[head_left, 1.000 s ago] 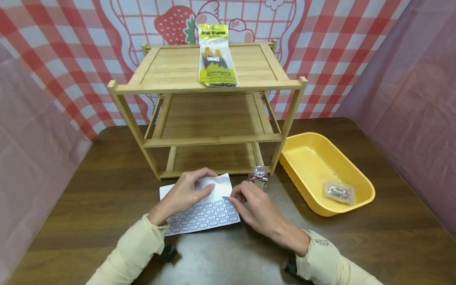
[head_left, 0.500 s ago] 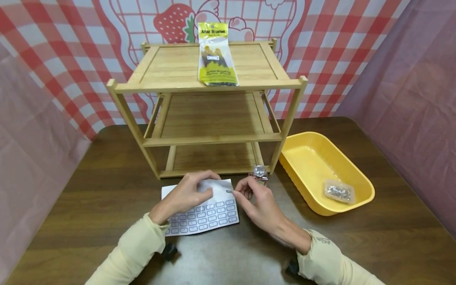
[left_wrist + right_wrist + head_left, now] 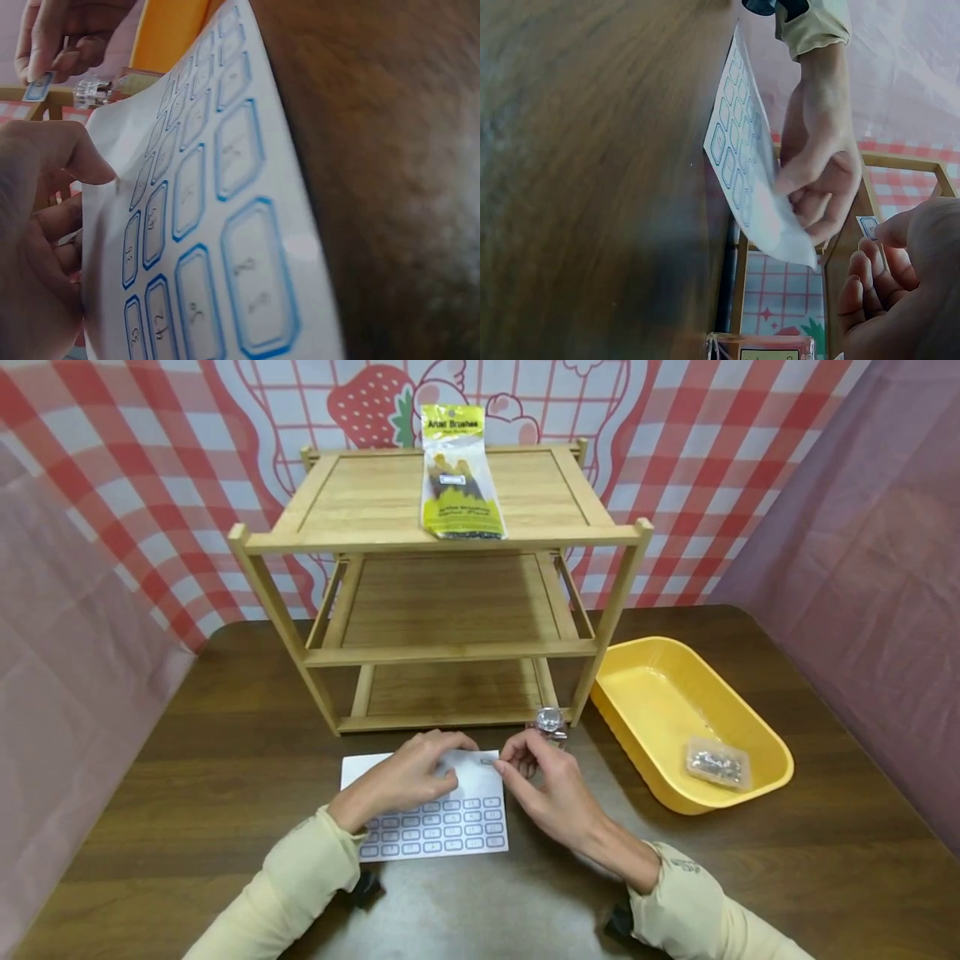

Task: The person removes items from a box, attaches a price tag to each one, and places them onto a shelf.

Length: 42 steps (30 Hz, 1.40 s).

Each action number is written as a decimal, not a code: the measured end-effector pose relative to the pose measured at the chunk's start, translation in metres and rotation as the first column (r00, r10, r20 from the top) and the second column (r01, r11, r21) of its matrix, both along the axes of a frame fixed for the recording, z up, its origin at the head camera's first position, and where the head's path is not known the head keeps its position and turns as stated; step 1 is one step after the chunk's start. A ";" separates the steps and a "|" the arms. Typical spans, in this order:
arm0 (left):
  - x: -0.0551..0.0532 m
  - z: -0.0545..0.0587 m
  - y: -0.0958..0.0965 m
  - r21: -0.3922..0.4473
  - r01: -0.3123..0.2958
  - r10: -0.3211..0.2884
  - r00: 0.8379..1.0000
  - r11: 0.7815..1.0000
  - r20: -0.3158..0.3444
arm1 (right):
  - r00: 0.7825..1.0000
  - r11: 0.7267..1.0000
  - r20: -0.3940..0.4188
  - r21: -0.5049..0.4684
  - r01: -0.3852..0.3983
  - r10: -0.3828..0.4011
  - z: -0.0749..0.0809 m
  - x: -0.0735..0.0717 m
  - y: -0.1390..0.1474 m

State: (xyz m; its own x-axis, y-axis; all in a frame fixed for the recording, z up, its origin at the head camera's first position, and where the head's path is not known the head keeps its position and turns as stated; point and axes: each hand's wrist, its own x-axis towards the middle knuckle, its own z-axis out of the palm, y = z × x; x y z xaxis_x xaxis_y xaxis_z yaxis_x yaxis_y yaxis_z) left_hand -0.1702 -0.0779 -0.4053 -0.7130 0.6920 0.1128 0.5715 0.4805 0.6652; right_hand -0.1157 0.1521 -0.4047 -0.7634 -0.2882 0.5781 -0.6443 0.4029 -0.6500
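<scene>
A white sheet of blue-framed stickers [image 3: 431, 827], with handwriting in the frames, is held over the table in front of the rack. My left hand [image 3: 408, 777] grips its upper part, thumb on the printed face; the other fingers are partly hidden. In the right wrist view the sheet [image 3: 739, 142] bends away from the left hand [image 3: 821, 165]. My right hand [image 3: 551, 785] pinches one small peeled sticker [image 3: 37, 88] between thumb and forefinger, apart from the sheet. A small pink glass bottle with a faceted clear cap [image 3: 550, 720] stands just behind the right hand.
A three-tier wooden rack [image 3: 450, 653] stands behind the hands. On its top lies a yellow packet of artist brushes [image 3: 461, 497] bearing a small label. To the right, a yellow tray [image 3: 652, 693] contains a clear box of small metallic pieces [image 3: 717, 763].
My right hand has lifted the sticker up and away from the printed rows, toward the sheet's top right corner. The sheet has tipped and shifted slightly in the left hand.
</scene>
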 end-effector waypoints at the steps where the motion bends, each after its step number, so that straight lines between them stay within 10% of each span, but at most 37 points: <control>1: 0.000 -0.001 0.001 -0.011 0.006 -0.006 1.000 1.000 -0.002 | 1.000 1.000 0.002 0.000 0.002 -0.002 0.000 0.000 0.000; 42: 0.001 -0.015 0.004 -0.125 -0.089 0.081 0.994 0.988 -0.067 | 1.000 1.000 0.005 0.003 0.028 -0.028 -0.001 0.000 0.007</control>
State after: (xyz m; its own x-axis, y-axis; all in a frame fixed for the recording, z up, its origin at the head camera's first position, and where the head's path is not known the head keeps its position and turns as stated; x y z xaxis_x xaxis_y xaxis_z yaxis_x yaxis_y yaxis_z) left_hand -0.1691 -0.0743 -0.4203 -0.7645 0.6404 0.0729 0.5626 0.6078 0.5604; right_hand -0.1158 0.1595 -0.4060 -0.7740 -0.2686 0.5733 -0.6296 0.4222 -0.6522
